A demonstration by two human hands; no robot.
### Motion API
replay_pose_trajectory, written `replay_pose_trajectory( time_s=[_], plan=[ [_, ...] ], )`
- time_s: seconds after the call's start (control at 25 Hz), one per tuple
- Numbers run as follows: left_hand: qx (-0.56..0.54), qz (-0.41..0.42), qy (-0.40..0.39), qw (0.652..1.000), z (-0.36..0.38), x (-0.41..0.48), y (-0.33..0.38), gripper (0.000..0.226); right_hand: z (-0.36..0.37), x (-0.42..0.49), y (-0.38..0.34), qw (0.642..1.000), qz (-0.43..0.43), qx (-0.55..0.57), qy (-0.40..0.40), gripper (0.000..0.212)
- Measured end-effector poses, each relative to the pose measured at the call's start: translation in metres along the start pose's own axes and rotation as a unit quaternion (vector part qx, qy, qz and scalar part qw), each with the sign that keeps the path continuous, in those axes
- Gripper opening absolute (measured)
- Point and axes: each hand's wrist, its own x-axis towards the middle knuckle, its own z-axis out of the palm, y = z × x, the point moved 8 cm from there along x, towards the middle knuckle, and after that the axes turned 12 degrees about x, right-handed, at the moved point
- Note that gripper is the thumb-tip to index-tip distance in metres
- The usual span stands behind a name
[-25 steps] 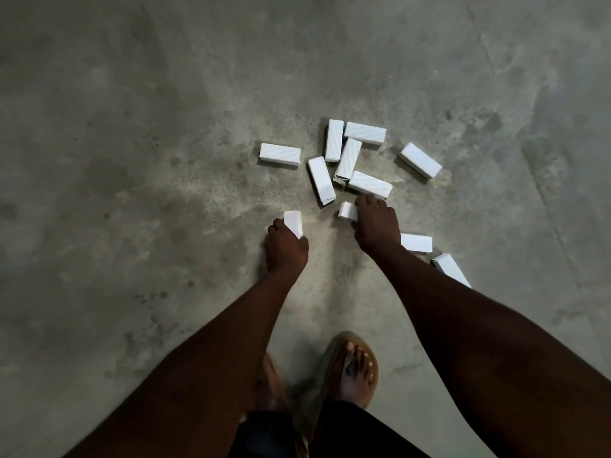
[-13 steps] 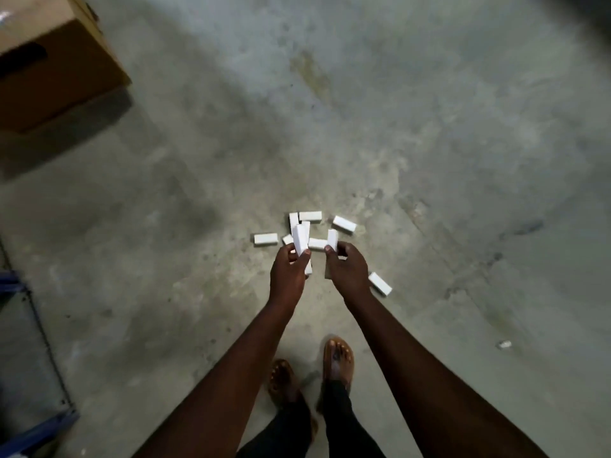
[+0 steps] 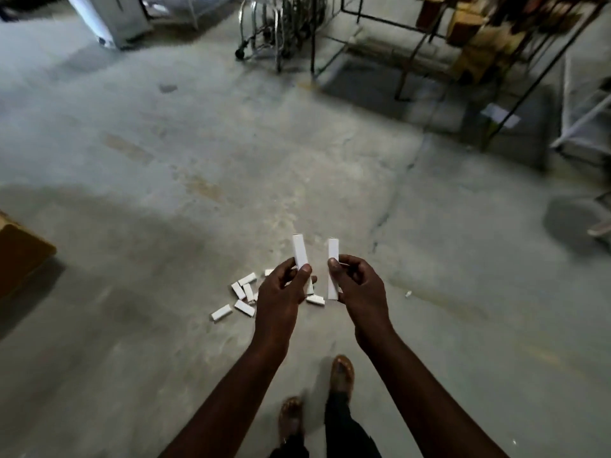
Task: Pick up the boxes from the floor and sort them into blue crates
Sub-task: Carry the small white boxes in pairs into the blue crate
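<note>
The left hand (image 3: 281, 292) is pinching one slim white box (image 3: 300, 251) upright between thumb and curled fingers (image 3: 305, 269), and the right hand (image 3: 360, 285) is gripping a second box (image 3: 333, 269) likewise, both raised above the floor (image 3: 165, 193). The sorting is only beginning, I judge: loose boxes (image 3: 244, 292) are lying scattered on the rough, stained concrete, and no blue crate is showing. The boxes are looking like smooth, sharp-edged cardboard oblongs.

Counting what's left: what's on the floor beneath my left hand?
Loose white boxes lie left of the left hand, one box right of it. Any beneath it are covered.
</note>
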Motion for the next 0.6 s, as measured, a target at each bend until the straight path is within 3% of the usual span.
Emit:
replay_pose_trajectory(
  time_s=[0.28, 0.6],
  plan=[
    [0.079, 0.065, -0.201, 0.974, 0.151, -0.13, 0.045, 0.024, -0.189, -0.117, -0.067, 0.979, -0.061, 0.105, 0.165, 0.021],
    [0.196, 0.118, -0.451, 0.863, 0.406, -0.356, -0.013, 0.032, -0.482, -0.298, -0.055, 0.904, -0.11, 0.22, 0.35, 0.028]
  ],
)
